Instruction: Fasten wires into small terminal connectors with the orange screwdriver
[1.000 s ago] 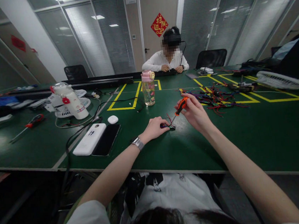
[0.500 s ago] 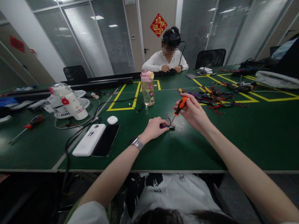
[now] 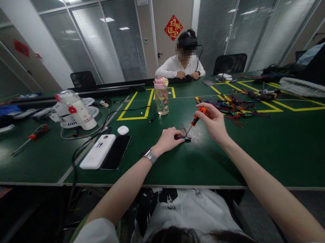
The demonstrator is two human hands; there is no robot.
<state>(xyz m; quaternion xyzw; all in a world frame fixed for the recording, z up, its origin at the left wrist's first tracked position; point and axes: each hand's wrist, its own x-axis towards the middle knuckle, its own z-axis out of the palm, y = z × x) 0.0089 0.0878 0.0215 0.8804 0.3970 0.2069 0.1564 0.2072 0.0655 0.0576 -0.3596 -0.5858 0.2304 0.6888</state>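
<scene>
Nearest the camera, the person's dark hair and white shirt are filling the bottom of the view, and both bare forearms are reaching out over the near edge of the dark green table (image 3: 284,151). The left hand (image 3: 168,139), with a silver watch (image 3: 150,155) on its wrist, is lying palm down and pinching a small dark circuit piece with thin red wires (image 3: 185,136) against the tabletop; the fingertips are covering most of that piece, so its shape is hard to make out. The right hand (image 3: 213,122) is closing around the orange-handled small screwdriver (image 3: 195,120), whose long axis is slanting down and to the left, its thin tip meeting the piece just beside the left fingers. Bare green surface is lying open to the right of the hands and between them and the near edge. To the left, a white rectangular power bank (image 3: 97,151) and a black phone (image 3: 116,152) are lying side by side, with a white earbud case (image 3: 122,130) just beyond. Farther off, a clear water bottle with a pink lid (image 3: 161,95) is standing upright, and a tangle of coloured wires (image 3: 232,108) is sprawling behind the right hand. At the far edge another person in white is sitting with both hands on the table.
</scene>
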